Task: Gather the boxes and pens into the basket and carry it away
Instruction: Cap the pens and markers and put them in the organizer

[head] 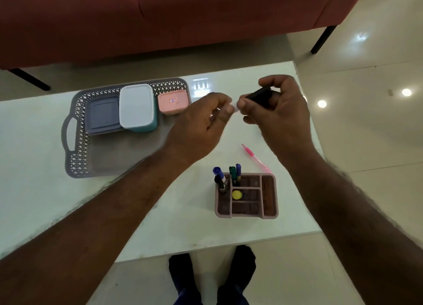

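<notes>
A grey lattice basket (77, 130) lies on the white table at the left. Inside it sit a flat grey box (103, 115), a white-lidded teal box (136, 106) and a small pink box (172, 101). My right hand (279, 112) is raised above the table, right of the basket, shut on a small black object (259, 95). My left hand (201, 123) meets it, fingertips pinching a small white part beside the black object. A pink pen (256, 159) lies loose on the table. Several markers (229, 176) stand in a pink organizer (247, 196).
A red sofa (160, 18) with black legs stands behind the table. The table's right edge runs close to the organizer, with glossy tiled floor (366, 121) beyond. My feet (212, 277) are at the near edge. A yellow round item (237, 194) sits in the organizer.
</notes>
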{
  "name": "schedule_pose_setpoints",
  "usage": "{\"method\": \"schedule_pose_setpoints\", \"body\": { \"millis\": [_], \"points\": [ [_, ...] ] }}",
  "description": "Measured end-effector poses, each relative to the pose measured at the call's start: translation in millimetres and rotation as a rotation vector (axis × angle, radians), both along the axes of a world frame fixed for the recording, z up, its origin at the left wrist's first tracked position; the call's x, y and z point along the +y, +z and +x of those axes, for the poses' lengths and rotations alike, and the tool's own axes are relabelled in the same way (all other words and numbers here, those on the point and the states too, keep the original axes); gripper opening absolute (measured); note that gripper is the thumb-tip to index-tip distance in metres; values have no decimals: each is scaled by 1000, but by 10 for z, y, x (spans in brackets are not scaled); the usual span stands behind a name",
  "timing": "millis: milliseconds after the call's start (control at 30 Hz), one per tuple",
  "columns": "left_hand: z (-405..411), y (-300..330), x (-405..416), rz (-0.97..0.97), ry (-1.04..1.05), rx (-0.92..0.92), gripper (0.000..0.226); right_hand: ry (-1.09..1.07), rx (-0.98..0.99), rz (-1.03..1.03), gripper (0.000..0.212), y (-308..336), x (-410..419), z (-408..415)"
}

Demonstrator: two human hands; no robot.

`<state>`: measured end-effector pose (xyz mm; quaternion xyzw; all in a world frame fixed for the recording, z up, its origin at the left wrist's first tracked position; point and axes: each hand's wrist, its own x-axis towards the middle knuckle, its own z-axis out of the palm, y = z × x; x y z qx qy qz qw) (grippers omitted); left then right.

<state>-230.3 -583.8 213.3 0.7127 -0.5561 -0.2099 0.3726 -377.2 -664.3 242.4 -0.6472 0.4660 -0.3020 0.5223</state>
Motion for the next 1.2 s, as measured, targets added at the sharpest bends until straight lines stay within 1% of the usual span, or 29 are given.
{"method": "schedule_pose_setpoints", "body": {
  "millis": [100,167,233,300,367,433,533,633,700,767,833,967,1100,1200],
  "points": [
    [95,-77,117,5,146,-11,34,-14,34,-63,37,99,194,-222],
    [173,-155,194,55,201,-106,40,-3,29,-113,35,119,405,-394],
    [228,-228,250,119,162,-248,46,46,58,-126,42,69,657,-547],
    [239,-262,279,167,79,-387,54,123,141,-128,54,-27,894,-651],
    [212,-273,304,223,27,-509,63,186,213,-112,58,-149,1072,-710],
    [168,-295,320,282,6,-594,69,224,266,-89,52,-281,1182,-716],
    [76,-319,342,326,1,-671,72,272,396,-196,33,-500,1248,-657],
    [7,-343,366,334,10,-711,75,290,468,-171,27,-675,1259,-569],
    [-8,-357,381,345,19,-711,76,291,486,-204,25,-767,1264,-522],
    [-7,-369,390,353,26,-702,76,287,533,-234,25,-816,1278,-481],
    [-5,-376,396,355,27,-698,77,276,579,-200,26,-844,1293,-440],
    [-2,-386,403,360,21,-706,75,248,606,-103,34,-838,1307,-380],
    [22,-367,402,364,31,-698,75,221,556,-26,44,-782,1287,-403],
    [46,-361,398,362,31,-678,75,228,533,-33,52,-775,1273,-486]
  ]
}}
